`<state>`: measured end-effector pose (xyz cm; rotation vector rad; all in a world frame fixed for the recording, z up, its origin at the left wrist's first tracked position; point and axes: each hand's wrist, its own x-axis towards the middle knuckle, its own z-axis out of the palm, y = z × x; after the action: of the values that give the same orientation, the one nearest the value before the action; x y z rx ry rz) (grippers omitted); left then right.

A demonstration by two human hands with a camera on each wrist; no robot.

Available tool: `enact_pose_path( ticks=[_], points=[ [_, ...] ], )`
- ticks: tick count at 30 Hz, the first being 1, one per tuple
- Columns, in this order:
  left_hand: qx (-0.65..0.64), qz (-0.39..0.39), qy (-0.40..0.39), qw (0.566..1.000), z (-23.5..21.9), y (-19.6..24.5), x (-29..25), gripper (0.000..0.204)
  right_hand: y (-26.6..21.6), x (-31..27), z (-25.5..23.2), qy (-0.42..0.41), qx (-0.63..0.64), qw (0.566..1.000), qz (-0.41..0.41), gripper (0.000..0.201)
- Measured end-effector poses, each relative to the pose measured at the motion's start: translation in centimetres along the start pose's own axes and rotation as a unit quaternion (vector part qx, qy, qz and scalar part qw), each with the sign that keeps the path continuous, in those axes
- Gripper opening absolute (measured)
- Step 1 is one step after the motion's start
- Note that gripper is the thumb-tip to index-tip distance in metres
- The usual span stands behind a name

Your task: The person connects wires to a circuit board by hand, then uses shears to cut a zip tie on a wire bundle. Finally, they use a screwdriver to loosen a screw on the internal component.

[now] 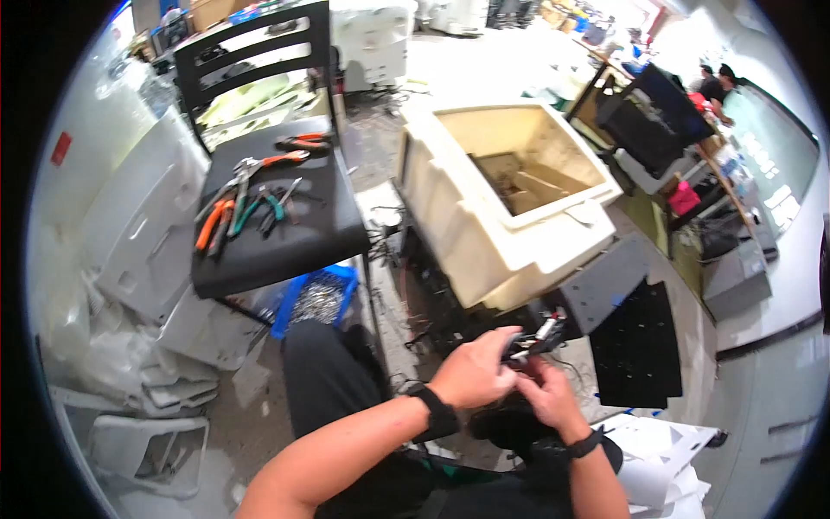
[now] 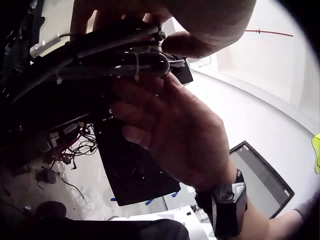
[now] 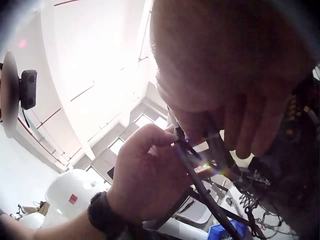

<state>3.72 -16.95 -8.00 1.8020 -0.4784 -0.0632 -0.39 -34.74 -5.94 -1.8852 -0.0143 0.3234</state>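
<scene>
Both hands meet in front of the person's body at a bundle of black and grey cables [image 2: 117,70], bound with a thin tie. The left hand [image 1: 474,374] holds the bundle, its thumb along the side in the left wrist view. From the other side, the right hand [image 1: 553,400] grips near the cut-looking end, its thumb [image 2: 182,92] against it. A black cable [image 3: 201,186] runs down from the left hand [image 3: 150,172] in the right wrist view. White connectors [image 1: 546,329] show just beyond the fingers. Part of the bundle is hidden by the hands.
A cream plastic housing [image 1: 471,251] stands ahead. Pliers and cutters [image 1: 246,169] lie on a black chair [image 1: 285,259] at the left. Beneath it is a blue bin [image 1: 353,281] of small metal pieces. A black panel [image 1: 635,350] and white sheets [image 1: 657,445] lie to the right.
</scene>
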Motion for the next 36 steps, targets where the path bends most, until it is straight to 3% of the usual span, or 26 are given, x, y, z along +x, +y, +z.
enact_pose_path(
  ticks=[2, 6, 12, 21, 24, 27, 32, 33, 36],
  points=[
    [0.005, -0.006, -0.001, 1.0, -0.5, 0.2, 0.7, 0.049, -0.2, 0.0, -0.2, 0.011, -0.065, 0.998, 0.005, 0.031],
    [0.006, -0.004, 0.038, 0.999, -0.9, 1.6, 2.1, 0.026, -0.3, 0.0, -0.2, 0.042, 0.016, 0.999, 0.002, 0.032],
    [0.018, 0.034, 0.035, 0.999, -0.2, 2.5, 2.9, 0.026, -0.5, 0.4, 0.2, 0.059, 0.041, 0.997, 0.01, 0.03],
    [0.001, -0.029, 0.034, 0.999, 0.1, 2.5, 3.2, 0.024, -1.0, -0.1, 0.8, 0.065, 0.018, 0.998, -0.001, 0.031],
    [-0.068, -0.089, 0.05, 0.993, 0.3, 2.7, 3.3, 0.022, -1.5, -0.1, 1.1, 0.082, 0.018, 0.996, -0.021, 0.031],
    [-0.031, -0.033, 0.119, 0.992, 0.1, 2.8, 3.8, 0.018, -1.8, 0.0, 1.2, 0.1, -0.044, 0.994, -0.018, 0.027],
    [0.126, 0.06, 0.077, 0.987, -1.5, 2.7, 4.1, 0.014, -4.7, -1.2, -0.3, 0.183, -0.201, 0.96, -0.07, 0.015],
    [0.153, 0.076, 0.059, 0.984, -1.6, 2.9, 3.9, 0.014, -5.0, -0.9, -0.5, 0.207, -0.154, 0.959, -0.117, 0.012],
    [0.183, 0.107, 0.039, 0.977, -1.7, 3.7, 3.5, 0.013, -7.5, -0.5, -2.4, 0.234, -0.288, 0.899, -0.231, 0.007]
  ],
)
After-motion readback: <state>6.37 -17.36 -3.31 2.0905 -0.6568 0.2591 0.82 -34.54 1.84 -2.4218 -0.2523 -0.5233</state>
